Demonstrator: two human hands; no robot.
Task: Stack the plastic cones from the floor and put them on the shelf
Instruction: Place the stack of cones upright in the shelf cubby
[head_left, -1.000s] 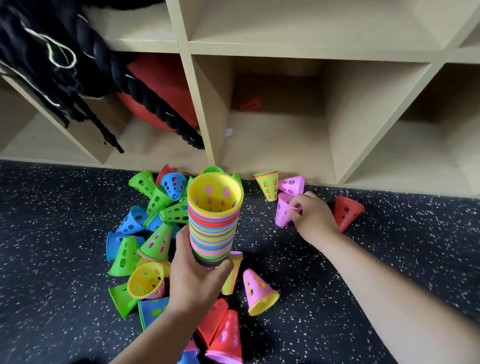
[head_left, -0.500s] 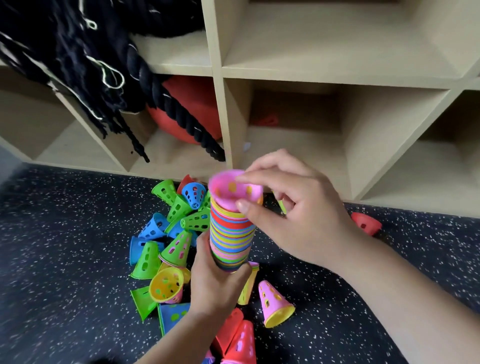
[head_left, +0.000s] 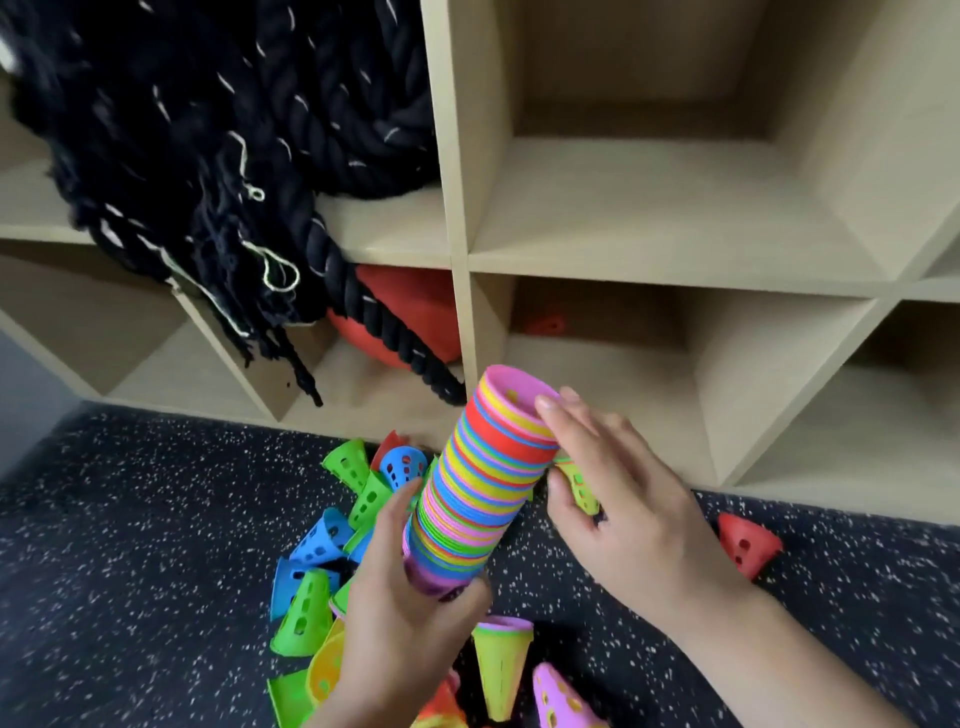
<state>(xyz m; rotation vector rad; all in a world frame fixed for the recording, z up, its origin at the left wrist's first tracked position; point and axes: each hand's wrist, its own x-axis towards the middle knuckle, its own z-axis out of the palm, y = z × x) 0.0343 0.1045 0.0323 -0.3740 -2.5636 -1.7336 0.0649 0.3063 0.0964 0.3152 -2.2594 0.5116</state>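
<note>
Now the stacking step is being done. A tall stack of cones (head_left: 483, 483) is held up above the floor (head_left: 130, 519) and is tipped a little toward the shelf (head_left: 675, 270). Its bottom end is gripped by the left hand (head_left: 410, 623), with the fingers and thumb curled round it. The pink rim at the top is touched by the straight fingers of the right hand (head_left: 639, 514); the rim is only touched, not gripped. A small yellow cone (head_left: 579, 483) is seen in the gap by the right thumb. It cannot be told if it is held or is just lying behind the hand.

Many loose cones (head_left: 304, 618) are left on the floor by the left hand, and one red cone (head_left: 748, 543) is lying apart on the right. So the job is judged to be only partly done. Next, the top cone should be pushed down snug. Then another cone must be picked up and slid on straight, so the stack is not bent or dropped. The open boxes of the shelf are close behind the stack.

No words or labels can be read anywhere.
</note>
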